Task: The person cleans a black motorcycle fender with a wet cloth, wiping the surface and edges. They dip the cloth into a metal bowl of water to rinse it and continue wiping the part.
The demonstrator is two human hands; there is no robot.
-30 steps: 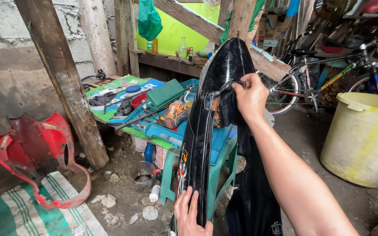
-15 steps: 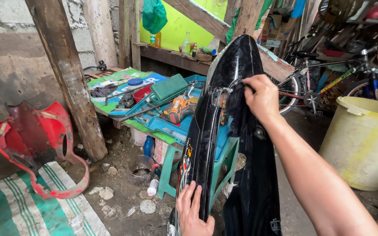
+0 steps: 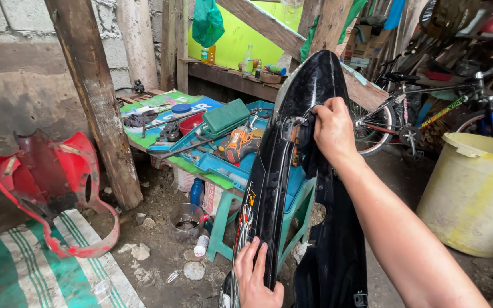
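Black motorcycle body panel [image 3: 269, 188] stands upright between both hands. Right hand [image 3: 332, 131] closed around panel's upper inner edge, beside metal bracket. Left hand [image 3: 255, 279] grips lower edge, fingers wrapped over rim. Left of hands: low table with blue tool tray [image 3: 223, 165], orange drill [image 3: 241, 142]. Further left, red fairing [image 3: 52, 182]. Right of right arm: yellow bucket [image 3: 475, 194].

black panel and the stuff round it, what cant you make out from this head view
- Black panel: its lower end, cut off by the bottom edge.
- Right hand: its fingertips, curled behind the panel's rim.
- Left hand: its wrist, cut off by the bottom edge.
- Bottles on the back shelf: too small to tell contents.
- Yellow bucket: its inside, hidden by its wall.
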